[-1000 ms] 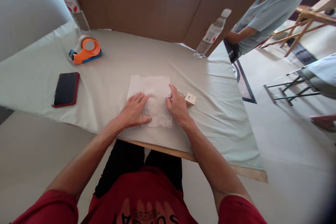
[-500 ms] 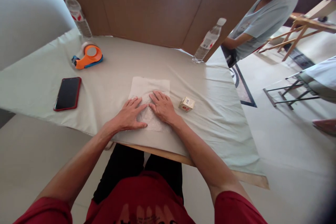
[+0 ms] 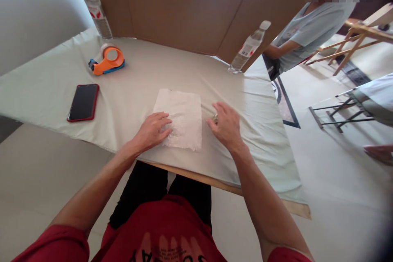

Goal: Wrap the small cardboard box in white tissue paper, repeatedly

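A whitish, crinkled sheet (image 3: 186,120), which looks like bubble wrap, lies flat on the cloth-covered table in front of me. My left hand (image 3: 154,127) rests on its left edge, palm down with the fingers spread. To the right of the sheet, my right hand (image 3: 226,125) is closed around a small cardboard box (image 3: 215,119). Only a sliver of the box shows between thumb and fingers; the rest is hidden, and the fingers are slightly blurred.
A phone (image 3: 82,102) and an orange tape dispenser (image 3: 109,61) lie at the left. Two water bottles (image 3: 97,13) (image 3: 249,49) stand by a brown cardboard panel (image 3: 184,8). A person in a light shirt (image 3: 319,28) is beyond it at the right.
My right hand has left the sheet and moved right onto the small box. More of the sheet shows now. My left hand stays on the sheet's left side.
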Demonstrator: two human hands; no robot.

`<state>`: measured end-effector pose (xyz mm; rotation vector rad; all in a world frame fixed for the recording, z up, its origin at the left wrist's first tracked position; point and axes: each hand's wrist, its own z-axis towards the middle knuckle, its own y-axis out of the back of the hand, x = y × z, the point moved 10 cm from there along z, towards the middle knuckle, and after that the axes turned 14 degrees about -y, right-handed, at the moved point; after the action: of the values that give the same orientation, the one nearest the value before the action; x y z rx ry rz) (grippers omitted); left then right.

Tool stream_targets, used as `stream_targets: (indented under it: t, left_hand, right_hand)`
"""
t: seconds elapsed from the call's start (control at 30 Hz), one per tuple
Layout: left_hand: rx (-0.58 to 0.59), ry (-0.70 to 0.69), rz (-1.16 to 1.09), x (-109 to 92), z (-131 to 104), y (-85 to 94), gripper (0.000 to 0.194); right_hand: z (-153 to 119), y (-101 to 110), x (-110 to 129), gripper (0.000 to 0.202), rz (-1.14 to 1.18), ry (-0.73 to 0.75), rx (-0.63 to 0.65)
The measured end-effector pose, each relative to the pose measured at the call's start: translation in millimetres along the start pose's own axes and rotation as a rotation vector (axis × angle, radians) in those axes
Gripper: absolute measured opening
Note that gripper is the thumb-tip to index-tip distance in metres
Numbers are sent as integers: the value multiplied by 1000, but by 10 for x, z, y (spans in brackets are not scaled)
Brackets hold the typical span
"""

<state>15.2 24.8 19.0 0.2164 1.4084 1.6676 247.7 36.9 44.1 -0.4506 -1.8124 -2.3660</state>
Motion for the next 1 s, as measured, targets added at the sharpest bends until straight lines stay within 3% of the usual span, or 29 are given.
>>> stream_targets:
  t: [0.1, 0.2, 0.3, 0.4, 0.47, 0.57, 0.67, 0.73, 1.0]
  left_hand:
    - [76, -30, -13, -9, 21, -157, 40]
    - [103, -22, -10, 16, 10, -231, 48]
    - [107, -13, -10, 38, -4, -249, 55]
    - [78, -1, -25, 62, -19, -236, 67]
    - [38, 15, -48, 89, -33, -219, 82]
    - [0, 27, -82, 115, -49, -222, 100]
    - [-13, 24, -95, 116, -51, -228, 105]
    - [-13, 18, -98, 106, -48, -228, 105]
    - [-24, 17, -112, 85, -41, -217, 101]
  right_hand:
    - [5, -43, -488, 57, -85, -169, 82]
    - [-11, -73, -606, 47, 1, -189, 120]
    - [-49, 122, -333, 46, 232, -89, 18]
    - [-105, 258, 147, 49, 416, 57, -10]
    - [-115, 180, 462, 51, 468, 132, 49]
    - [-111, -155, 789, 52, 459, 208, 186]
    - [-132, -567, 885, 55, 352, 242, 326]
    - [-156, -712, 862, 58, 319, 260, 370]
    - [-164, -664, 751, 50, 344, 191, 357]
